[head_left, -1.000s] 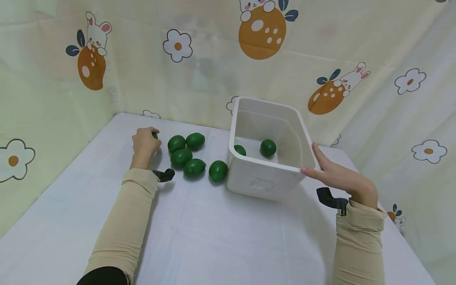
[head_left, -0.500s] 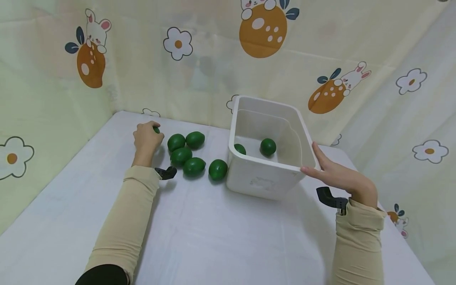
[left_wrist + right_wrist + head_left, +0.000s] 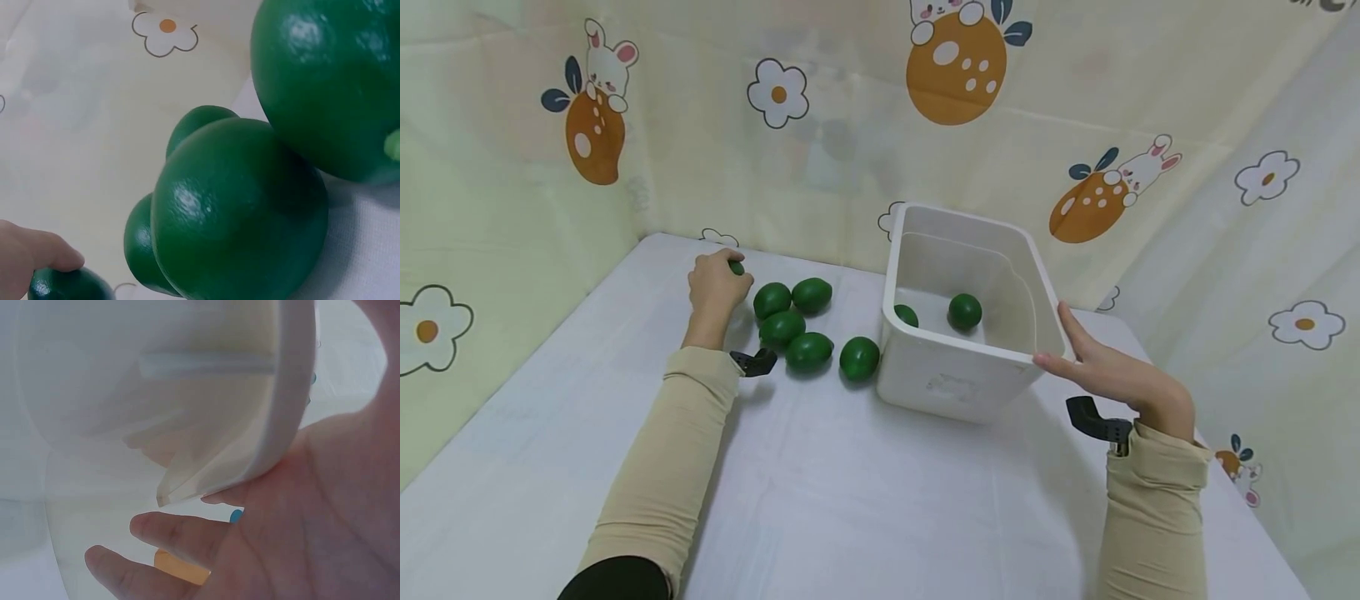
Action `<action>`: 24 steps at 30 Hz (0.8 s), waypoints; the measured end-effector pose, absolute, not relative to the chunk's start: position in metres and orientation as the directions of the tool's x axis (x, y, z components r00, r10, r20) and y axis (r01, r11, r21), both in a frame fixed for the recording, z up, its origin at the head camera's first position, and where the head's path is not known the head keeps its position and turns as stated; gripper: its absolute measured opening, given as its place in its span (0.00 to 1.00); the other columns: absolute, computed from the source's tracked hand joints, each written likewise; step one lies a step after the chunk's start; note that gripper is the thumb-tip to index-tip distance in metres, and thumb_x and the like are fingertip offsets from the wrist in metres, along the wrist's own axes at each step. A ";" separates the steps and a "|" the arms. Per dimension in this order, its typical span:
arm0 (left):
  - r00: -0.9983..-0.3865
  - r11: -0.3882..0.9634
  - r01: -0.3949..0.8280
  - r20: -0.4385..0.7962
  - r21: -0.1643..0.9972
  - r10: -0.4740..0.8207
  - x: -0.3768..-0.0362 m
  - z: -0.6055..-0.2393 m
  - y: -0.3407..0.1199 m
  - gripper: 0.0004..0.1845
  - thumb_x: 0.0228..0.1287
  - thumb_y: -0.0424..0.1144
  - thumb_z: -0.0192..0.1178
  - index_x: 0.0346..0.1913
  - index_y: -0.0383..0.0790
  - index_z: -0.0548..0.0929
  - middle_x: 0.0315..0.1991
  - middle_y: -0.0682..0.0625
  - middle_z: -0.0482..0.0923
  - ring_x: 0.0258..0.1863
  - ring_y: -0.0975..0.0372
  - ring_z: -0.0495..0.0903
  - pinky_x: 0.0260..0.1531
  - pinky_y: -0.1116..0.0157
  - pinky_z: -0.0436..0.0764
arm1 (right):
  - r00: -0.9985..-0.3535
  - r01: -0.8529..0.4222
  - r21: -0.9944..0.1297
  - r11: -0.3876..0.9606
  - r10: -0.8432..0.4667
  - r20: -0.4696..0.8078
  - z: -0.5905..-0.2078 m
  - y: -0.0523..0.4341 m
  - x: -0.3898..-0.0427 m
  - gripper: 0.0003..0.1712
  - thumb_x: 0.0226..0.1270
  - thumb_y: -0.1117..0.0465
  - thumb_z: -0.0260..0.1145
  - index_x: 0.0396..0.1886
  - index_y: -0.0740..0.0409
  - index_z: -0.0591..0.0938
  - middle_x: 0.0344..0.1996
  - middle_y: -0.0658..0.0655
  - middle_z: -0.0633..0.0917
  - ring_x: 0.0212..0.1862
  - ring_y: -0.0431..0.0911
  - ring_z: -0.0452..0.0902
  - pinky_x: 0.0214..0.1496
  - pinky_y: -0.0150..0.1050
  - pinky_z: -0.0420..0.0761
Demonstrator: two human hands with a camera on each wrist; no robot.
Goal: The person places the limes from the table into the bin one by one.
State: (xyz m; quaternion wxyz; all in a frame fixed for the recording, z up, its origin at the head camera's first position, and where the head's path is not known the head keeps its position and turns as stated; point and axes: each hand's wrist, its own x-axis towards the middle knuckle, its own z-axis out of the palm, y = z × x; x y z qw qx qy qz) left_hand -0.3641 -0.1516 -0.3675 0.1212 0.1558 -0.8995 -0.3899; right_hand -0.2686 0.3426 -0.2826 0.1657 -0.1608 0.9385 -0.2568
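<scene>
At the far left of the table, my left hand (image 3: 717, 293) pinches a green lime (image 3: 737, 267), mostly hidden by the fingers. The left wrist view shows a fingertip (image 3: 65, 256) on top of that lime. Just right of the hand, several limes (image 3: 782, 330) lie in a cluster. My right hand (image 3: 1112, 371) rests against the right corner of a white plastic bin (image 3: 955, 379), its thumb at the front rim. In the right wrist view its fingers (image 3: 178, 534) are extended along the bin's outside. One lime (image 3: 965, 311) sits on the bin floor; another (image 3: 906, 315) is partly hidden by the wall.
A single lime (image 3: 859, 359) lies close beside the bin's left wall. White cloth covers the table (image 3: 865, 500). A patterned curtain (image 3: 842, 158) hangs behind the table and along both sides.
My left hand, with the lime in its fingers, has shifted slightly right and toward the back of the table. The right hand and the bin have stayed put.
</scene>
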 end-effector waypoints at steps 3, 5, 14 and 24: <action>-0.923 0.647 -0.180 0.100 0.741 -0.372 -0.364 -0.365 -0.150 0.24 0.62 0.40 0.54 0.62 0.43 0.74 0.62 0.34 0.66 0.58 0.40 0.65 0.51 0.44 0.72 | -0.894 -0.217 -0.534 0.817 -0.387 -0.228 -0.282 0.343 -0.268 0.52 0.71 0.41 0.50 0.72 0.44 0.21 0.74 0.57 0.26 0.73 0.69 0.32 0.58 0.76 0.52; -0.923 0.645 -0.180 0.098 0.743 -0.371 -0.364 -0.362 -0.149 0.24 0.62 0.40 0.54 0.62 0.44 0.74 0.62 0.34 0.66 0.59 0.40 0.66 0.51 0.45 0.72 | -0.895 -0.212 -0.532 0.820 -0.382 -0.232 -0.283 0.343 -0.269 0.52 0.71 0.41 0.50 0.72 0.44 0.21 0.74 0.57 0.26 0.73 0.68 0.32 0.59 0.76 0.52; -0.927 0.647 -0.149 0.123 0.748 -0.355 -0.359 -0.352 -0.143 0.23 0.62 0.40 0.54 0.62 0.45 0.75 0.61 0.35 0.67 0.57 0.42 0.68 0.48 0.47 0.73 | -0.898 -0.208 -0.534 0.819 -0.377 -0.228 -0.282 0.342 -0.267 0.52 0.71 0.41 0.50 0.72 0.42 0.22 0.75 0.55 0.27 0.74 0.67 0.32 0.60 0.76 0.50; -0.923 0.663 -0.091 0.187 0.743 -0.336 -0.358 -0.344 -0.137 0.23 0.62 0.40 0.54 0.62 0.44 0.74 0.62 0.37 0.66 0.58 0.43 0.66 0.48 0.48 0.72 | -0.894 -0.214 -0.552 0.806 -0.389 -0.221 -0.282 0.341 -0.267 0.52 0.71 0.41 0.51 0.72 0.41 0.22 0.74 0.53 0.26 0.74 0.64 0.29 0.61 0.75 0.47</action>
